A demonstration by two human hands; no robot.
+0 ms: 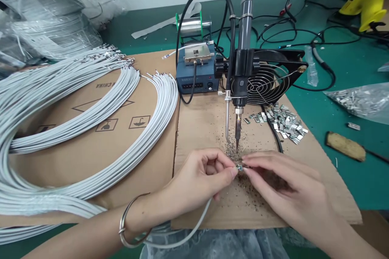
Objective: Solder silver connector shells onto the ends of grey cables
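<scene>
My left hand (206,174) is closed in a pinch on the end of a white cable (199,224), which trails below the wrist. At the cable's tip is a small metal connector (240,168). My right hand (291,182) closes thumb and fingertips on the connector from the other side; its finer details are too small to make out. Just above the fingers, the soldering iron (238,125) points straight down in its stand, apart from the connector. A thin metal feed tube (227,117) runs beside the iron.
Bundles of white cables (146,129) lie on cardboard (152,162) at left. Behind are a blue soldering station (197,77), a solder spool (190,26) and a black fan (267,83). Metal shells (287,123) lie piled at right, near a bag of parts (364,99) and a sponge (345,146).
</scene>
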